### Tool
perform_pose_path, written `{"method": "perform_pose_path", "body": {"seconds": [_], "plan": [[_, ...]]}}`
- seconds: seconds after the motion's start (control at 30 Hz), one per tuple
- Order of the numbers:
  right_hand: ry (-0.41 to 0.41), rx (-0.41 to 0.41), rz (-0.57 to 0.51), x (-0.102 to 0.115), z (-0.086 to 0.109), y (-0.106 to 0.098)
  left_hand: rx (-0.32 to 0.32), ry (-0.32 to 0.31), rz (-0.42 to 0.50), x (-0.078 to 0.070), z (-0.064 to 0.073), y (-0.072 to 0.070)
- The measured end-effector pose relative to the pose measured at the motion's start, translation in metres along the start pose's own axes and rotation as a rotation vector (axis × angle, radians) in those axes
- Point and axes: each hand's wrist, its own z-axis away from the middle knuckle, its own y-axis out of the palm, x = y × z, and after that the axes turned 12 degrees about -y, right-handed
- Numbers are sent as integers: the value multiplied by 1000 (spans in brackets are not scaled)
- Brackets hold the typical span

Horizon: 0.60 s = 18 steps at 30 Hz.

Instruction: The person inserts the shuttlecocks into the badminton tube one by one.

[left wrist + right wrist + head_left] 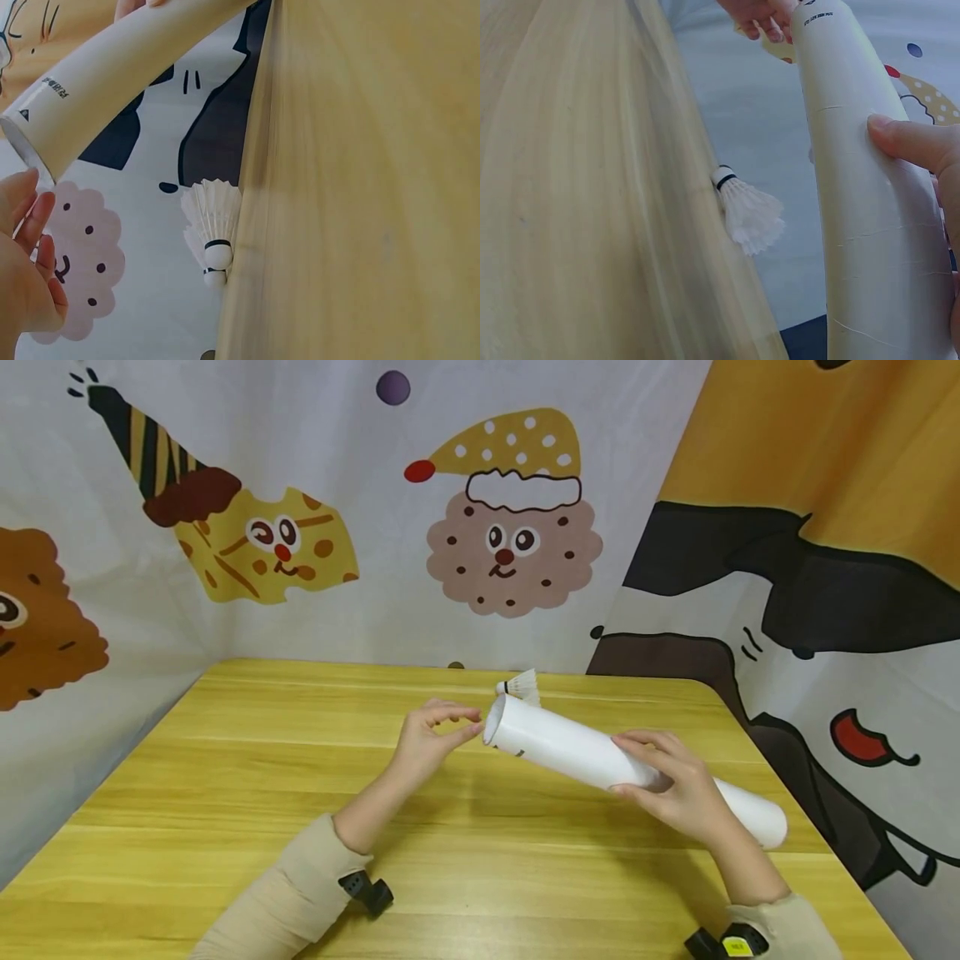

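Note:
A long white shuttlecock tube is held tilted above the table, its open end up and to the left. My right hand grips it around the middle, with the thumb lying along its side in the right wrist view. At the open end, my left hand has its fingertips right by the rim; whether they touch it I cannot tell. Nothing shows between its loosely bent fingers. Behind the tube, a white feather shuttlecock lies on the table. The left wrist view shows two shuttlecocks side by side. The tube's inside is hidden.
The wooden table spreads under both hands. At its far edge hangs a cloth backdrop with cartoon figures, which also runs along the sides. Black wrist cameras are strapped to both sleeves.

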Motion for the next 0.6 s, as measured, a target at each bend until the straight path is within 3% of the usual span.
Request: {"method": "perform_pose_path", "body": {"seconds": [0.17,0.33,0.6], "plan": [[29,-13,53,-22,15,-2,1,5,-5,-18,7,-5],[43,-23,105,-31,20,-8,3,3,7,-17,5,-8],[85,-43,131,-35,23,-19,-21,32,-14,26,-20,-8]]}}
